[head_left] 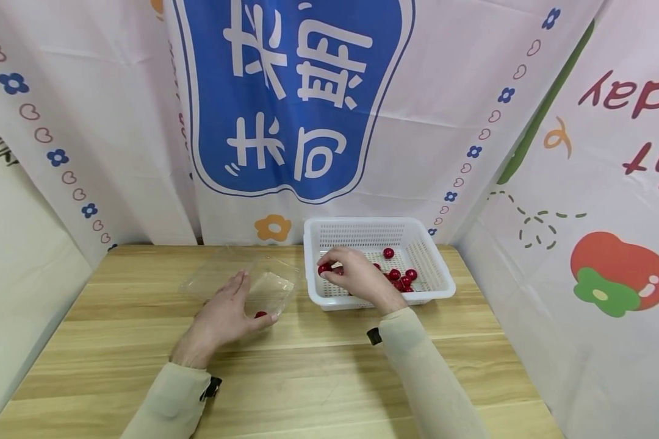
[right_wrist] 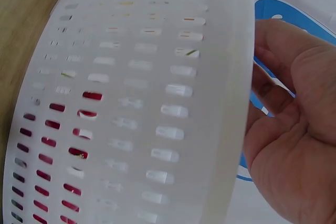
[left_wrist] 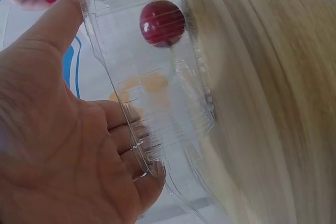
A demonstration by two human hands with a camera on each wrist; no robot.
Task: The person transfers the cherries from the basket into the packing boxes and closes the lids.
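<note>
A clear plastic clamshell box [head_left: 277,286] lies with its lid folded back on the wooden table, at left. My left hand [head_left: 222,316] holds its near side, thumb at one corner and fingers at the rim. One red cherry [left_wrist: 161,23] with a stem shows inside the box in the left wrist view. My right hand [head_left: 357,275] reaches over the white basket [head_left: 311,277] and pinches a cherry [head_left: 324,268] between thumb and fingers. Several cherries [head_left: 395,275] lie in the basket under and beside that hand. In the right wrist view the basket's wall hides the fingertips.
The wooden table [head_left: 307,378] ends at the back against a printed cloth [head_left: 241,222]. Another cloth panel [head_left: 554,292] hangs along the right. The basket's slotted wall [right_wrist: 226,103] stands between the right wrist and the cherries.
</note>
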